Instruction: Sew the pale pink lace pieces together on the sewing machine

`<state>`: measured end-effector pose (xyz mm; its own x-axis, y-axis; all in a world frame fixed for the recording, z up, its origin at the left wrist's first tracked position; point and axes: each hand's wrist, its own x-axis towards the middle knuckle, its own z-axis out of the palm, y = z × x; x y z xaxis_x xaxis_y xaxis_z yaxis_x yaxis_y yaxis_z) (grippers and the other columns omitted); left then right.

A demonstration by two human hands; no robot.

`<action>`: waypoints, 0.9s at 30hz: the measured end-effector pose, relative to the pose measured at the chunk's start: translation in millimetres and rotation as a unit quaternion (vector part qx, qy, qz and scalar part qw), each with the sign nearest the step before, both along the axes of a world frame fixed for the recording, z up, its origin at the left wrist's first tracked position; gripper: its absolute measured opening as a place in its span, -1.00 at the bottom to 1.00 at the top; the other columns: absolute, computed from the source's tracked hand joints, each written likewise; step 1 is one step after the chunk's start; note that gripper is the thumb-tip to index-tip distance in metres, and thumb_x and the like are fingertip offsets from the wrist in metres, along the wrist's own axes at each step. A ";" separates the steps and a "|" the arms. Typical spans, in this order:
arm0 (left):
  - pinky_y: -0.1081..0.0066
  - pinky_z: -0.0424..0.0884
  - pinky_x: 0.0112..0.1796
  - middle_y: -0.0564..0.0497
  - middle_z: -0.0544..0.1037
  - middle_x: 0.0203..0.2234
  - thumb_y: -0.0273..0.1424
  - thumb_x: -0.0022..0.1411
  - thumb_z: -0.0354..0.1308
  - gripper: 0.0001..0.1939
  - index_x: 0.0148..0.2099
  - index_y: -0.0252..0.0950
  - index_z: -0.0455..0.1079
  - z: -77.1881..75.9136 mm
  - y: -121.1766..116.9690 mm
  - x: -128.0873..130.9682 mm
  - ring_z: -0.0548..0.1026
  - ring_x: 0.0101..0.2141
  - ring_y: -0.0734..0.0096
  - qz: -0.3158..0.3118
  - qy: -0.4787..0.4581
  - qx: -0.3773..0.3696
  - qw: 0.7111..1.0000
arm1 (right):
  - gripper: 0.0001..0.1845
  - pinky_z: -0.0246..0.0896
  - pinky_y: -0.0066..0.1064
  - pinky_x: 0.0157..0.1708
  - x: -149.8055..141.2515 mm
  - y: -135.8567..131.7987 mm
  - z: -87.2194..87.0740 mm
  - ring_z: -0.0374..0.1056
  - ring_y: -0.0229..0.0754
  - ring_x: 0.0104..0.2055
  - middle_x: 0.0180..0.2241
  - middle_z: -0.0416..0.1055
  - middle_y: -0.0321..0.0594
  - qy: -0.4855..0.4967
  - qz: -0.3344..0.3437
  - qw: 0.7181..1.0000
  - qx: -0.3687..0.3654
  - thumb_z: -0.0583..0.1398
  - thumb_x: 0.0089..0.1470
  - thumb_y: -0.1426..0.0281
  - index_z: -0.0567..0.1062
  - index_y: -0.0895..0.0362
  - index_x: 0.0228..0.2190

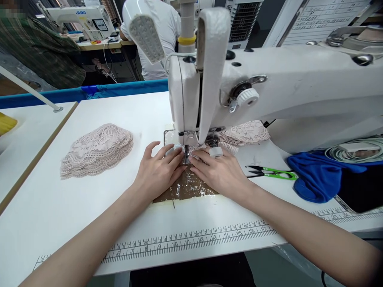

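Both hands rest at the needle area of a white sewing machine (187, 103). My left hand (158, 169) lies palm down left of the presser foot (186, 153), fingers stretched forward and somewhat spread. On the right side my right hand (220, 169) also lies flat, fingertips close to the foot. A pale pink lace piece (194, 148) shows at the fingertips, mostly hidden by the hands and machine head. Beneath the hands is a brown, shiny taped patch (191, 185) on the table. Neither hand visibly pinches anything.
A stack of lace pieces (97, 151) lies left; more lace (247, 132) sits behind the needle. Green-handled thread snips (272, 173), blue cloth (317, 175) and a coiled pale band (356, 150) lie right. A printed ruler (191, 241) runs along the front. Two people work beyond.
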<state>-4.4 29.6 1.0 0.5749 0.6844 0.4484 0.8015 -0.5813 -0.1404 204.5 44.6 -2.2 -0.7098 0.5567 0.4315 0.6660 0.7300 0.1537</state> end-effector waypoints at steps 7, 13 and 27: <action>0.00 0.12 0.10 -0.04 0.53 0.01 -0.29 0.37 -0.01 -0.68 0.07 -0.27 0.40 -2.2 1.8 -1.7 0.44 0.05 0.12 0.021 -0.006 -0.022 1.000 | -0.70 0.14 -0.17 0.05 3.4 1.6 0.0 0.38 -0.07 -0.08 -0.16 0.54 -0.14 -0.010 -0.007 1.000 -0.014 0.08 0.27 0.32 0.52 0.13 -0.07; 0.04 0.16 0.09 -0.02 0.56 -0.03 -0.33 0.36 0.01 -0.70 0.06 -0.27 0.40 0.1 -0.3 -3.7 0.46 0.01 0.16 0.023 -0.014 -0.007 1.000 | -0.71 0.25 -0.19 -0.03 4.9 2.8 -2.5 0.39 -0.06 -0.08 -0.13 0.53 -0.10 0.008 -0.021 0.999 -0.043 0.07 0.28 0.35 0.56 0.17 -0.13; 0.14 0.38 -0.02 -0.06 0.55 -0.12 -0.45 0.30 -0.03 -0.80 -0.25 -0.21 0.43 22.3 -19.2 -5.9 0.43 0.01 0.24 -0.121 -0.366 -0.352 0.853 | -0.72 0.34 -0.52 -0.39 18.6 5.5 30.4 0.41 -0.33 -0.39 -0.37 0.50 -0.29 0.363 0.110 0.535 -0.755 0.39 -0.14 0.43 0.54 0.14 -0.30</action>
